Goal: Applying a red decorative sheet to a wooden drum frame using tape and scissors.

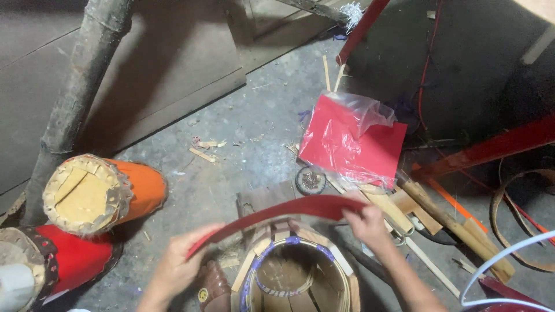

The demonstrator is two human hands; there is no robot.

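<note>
1. While both hands are up over the open drum shell [300,277], a red strip [277,212] runs arched between them, left hand [176,267] pinching its lower end, right hand [365,222] pinching its upper end.
2. Left hand: fingers curled shut around the strip's end, thumb side up. Right hand: closed on the other end, fingers folded over the top edge.
3. Strip sits just above the shell's near rim, bowed upward across it; can't tell if it touches the rim.
4. Handling guess: the strip looks thin, light and springy. It holds a smooth curve without kinking, so it is likely stiff along its width but flexible lengthwise. The surface looks smooth, maybe a bit slick, so pinch grips at the two ends seem right; a mid-span grip would probably let the ends flap.
5. The shell below the hands is built of thin wooden slats with a blue-and-white band inside the rim; it looks light and somewhat fragile at the slat edges.
6. Left of the left hand: an orange drum [104,193] on its side and a red drum [52,260] below it.
7. Beyond the right hand: red sheets in a clear plastic bag [352,138], plus bamboo sticks [445,222] to its right.
8. Floor [231,133] is grey concrete with scraps.
</note>
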